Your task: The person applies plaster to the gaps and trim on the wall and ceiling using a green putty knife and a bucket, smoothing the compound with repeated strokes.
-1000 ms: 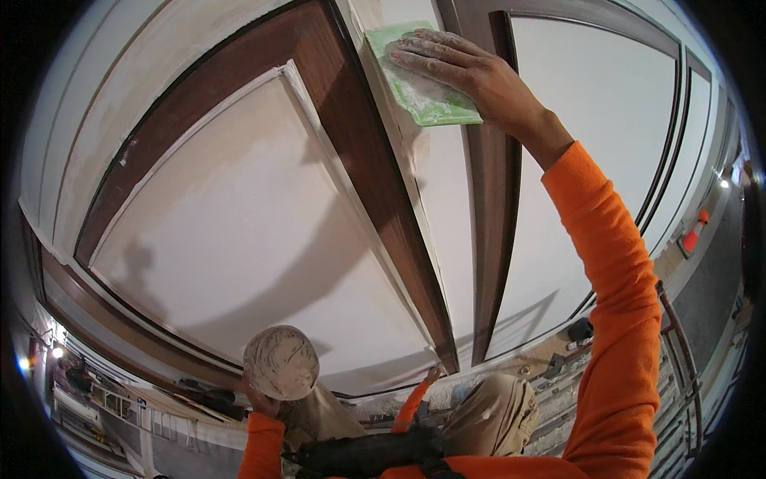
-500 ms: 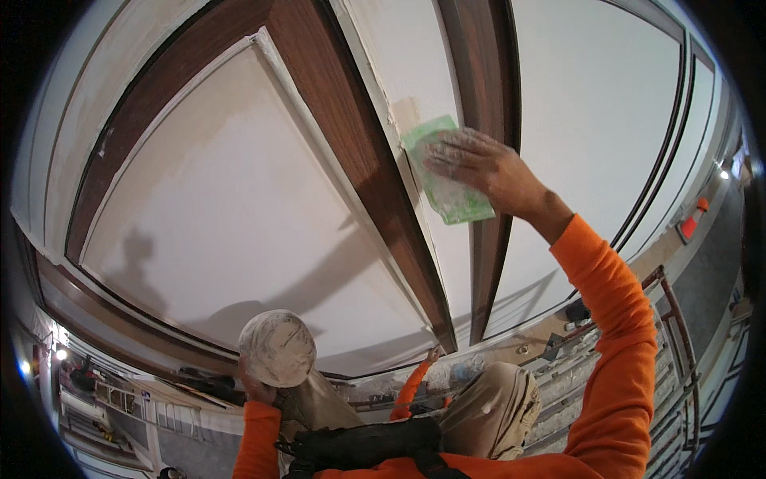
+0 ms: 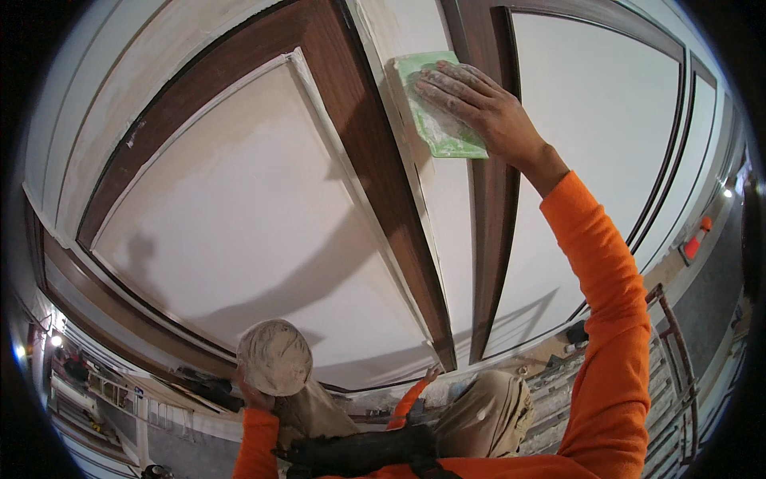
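Two brown-framed panels (image 3: 239,191); right hand (image 3: 493,112), spread, holds green float (image 3: 437,132); left hand (image 3: 252,393) cups bowl (image 3: 275,357).

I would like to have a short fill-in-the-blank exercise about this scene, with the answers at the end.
1. The right hand holds a flat tool whose colour, under the whitish smears, is ____.
2. The left hand holds a smeared object whose outline is ____.
3. The colour of the person's sleeves is ____.
4. The traffic cone appears toward the ____ side of the picture.

Missing words: green; round; orange; right.
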Available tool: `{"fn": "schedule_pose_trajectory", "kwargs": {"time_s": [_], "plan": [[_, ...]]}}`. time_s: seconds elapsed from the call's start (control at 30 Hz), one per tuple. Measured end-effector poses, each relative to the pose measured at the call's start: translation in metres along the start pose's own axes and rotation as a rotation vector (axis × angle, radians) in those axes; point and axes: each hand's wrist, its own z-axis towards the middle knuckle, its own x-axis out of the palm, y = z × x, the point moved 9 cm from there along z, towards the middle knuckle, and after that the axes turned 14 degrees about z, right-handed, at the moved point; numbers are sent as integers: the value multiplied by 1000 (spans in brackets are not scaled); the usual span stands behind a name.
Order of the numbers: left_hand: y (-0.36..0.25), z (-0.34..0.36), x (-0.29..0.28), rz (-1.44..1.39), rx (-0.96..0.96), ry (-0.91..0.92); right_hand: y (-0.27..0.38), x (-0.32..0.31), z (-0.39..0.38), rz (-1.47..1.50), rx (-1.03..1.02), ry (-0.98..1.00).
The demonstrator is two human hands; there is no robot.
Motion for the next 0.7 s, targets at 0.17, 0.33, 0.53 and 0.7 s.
{"fn": "schedule_pose_trajectory", "kwargs": {"time_s": [0.17,0.33,0.53,0.7], "plan": [[-9,9,37,-894,-443,-77,6,37,-56,-6,-47,173],[-2,4,8,207,-1,-29,47,61,-126,149,-65,518],[-2,16,41,-974,-440,-69,-13,-42,22,-107,-76,46],[-42,22,36,-399,-202,-22,-12,-28,25,41,-54,139]]}}
